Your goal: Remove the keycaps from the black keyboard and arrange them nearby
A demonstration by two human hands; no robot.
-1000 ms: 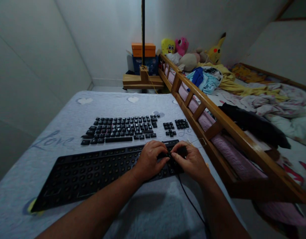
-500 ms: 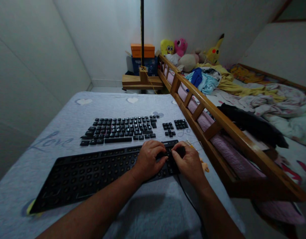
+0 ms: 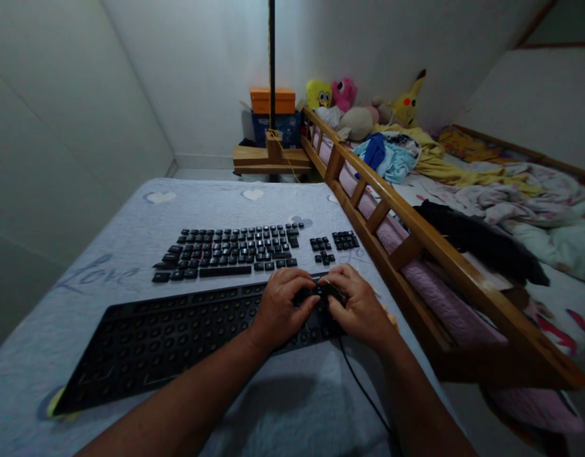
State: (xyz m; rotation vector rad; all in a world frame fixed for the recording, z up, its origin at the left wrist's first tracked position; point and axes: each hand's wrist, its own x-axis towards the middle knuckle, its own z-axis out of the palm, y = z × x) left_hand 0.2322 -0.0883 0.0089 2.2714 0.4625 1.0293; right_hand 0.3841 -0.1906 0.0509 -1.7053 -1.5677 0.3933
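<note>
A black keyboard (image 3: 178,330) lies slantwise on the cloth-covered surface, most of its key positions bare of caps. Over its right end, my left hand (image 3: 283,306) rests with thumb and forefinger curled close together; what lies between them is too small to name. Facing it, my right hand (image 3: 361,308) is closed around a small dark thing just above the number-pad area, its kind not clear. Both sets of fingertips nearly meet and hide the keys below. Beyond the keyboard, loose black keycaps (image 3: 225,249) are laid out in keyboard order, with smaller groups of keycaps (image 3: 345,240) at right.
A cable (image 3: 363,384) runs from the keyboard toward me under my right forearm. Along the right side stands a wooden bed rail (image 3: 406,228), with bedding and clothes behind it. A light patterned cloth (image 3: 201,197) covers the surface. Boxes (image 3: 273,100) stand at the back.
My right hand has shifted slightly, its fingers now reaching further left over the keyboard, closer to my left fingertips. My left hand stays almost in place. The loose keycaps look unchanged.
</note>
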